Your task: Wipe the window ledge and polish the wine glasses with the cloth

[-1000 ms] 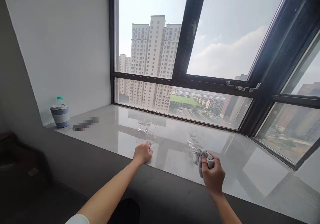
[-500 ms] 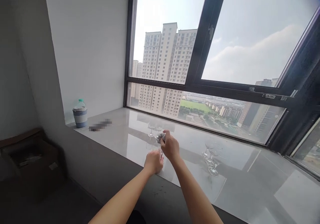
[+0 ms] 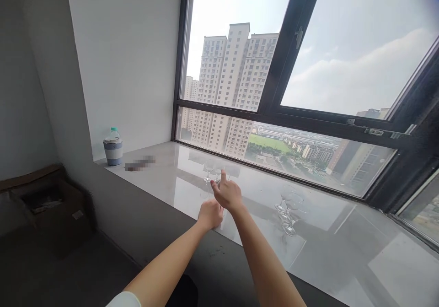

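My left hand (image 3: 210,214) is closed at the front edge of the windowsill, round what appears to be a stemmed glass, mostly hidden by my hands. Just above it is my right hand (image 3: 228,193), thumb and forefinger raised and the other fingers curled down. The pale cloth seen in this hand a moment ago is now covered by it. Behind my hands, a clear stemmed glass (image 3: 207,173) stands on the sill, with another partly hidden beside it. To the right is a group of stemmed glasses (image 3: 289,215).
A blue-and-white cup (image 3: 113,151) stands at the sill's left end, beside a green-capped bottle (image 3: 114,131). A blurred dark object (image 3: 140,163) lies near them. The window frame (image 3: 274,115) borders the glossy sill (image 3: 157,169) behind. An open cardboard box (image 3: 51,215) is on the floor at left.
My right hand has turned and lowered towards my left; its thumb and forefinger now point up and the cloth has gone out of sight. My left hand stays nearly in place. The view has shifted slightly.
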A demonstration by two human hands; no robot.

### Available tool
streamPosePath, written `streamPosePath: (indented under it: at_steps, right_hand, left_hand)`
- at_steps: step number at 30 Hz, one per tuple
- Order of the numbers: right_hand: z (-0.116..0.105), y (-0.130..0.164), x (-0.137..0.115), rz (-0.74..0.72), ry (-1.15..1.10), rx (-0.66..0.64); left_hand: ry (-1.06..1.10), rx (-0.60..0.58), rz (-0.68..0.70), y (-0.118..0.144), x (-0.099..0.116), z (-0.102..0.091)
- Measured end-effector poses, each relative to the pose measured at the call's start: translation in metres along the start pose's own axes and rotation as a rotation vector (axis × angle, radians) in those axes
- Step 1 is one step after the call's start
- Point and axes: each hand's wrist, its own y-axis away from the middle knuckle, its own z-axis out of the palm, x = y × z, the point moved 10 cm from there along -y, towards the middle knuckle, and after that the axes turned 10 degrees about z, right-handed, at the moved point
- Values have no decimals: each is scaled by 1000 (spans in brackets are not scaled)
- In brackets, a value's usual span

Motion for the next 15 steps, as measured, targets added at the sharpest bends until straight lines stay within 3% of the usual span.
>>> streamPosePath:
  at_steps: [6, 15]
  right_hand:
    - [11, -14, 11, 30, -35, -196]
    - [19, -26, 12, 64, -61, -313]
  left_hand:
    - [-55, 11, -12, 1, 0, -1]
    - [-63, 36, -16, 0, 0, -1]
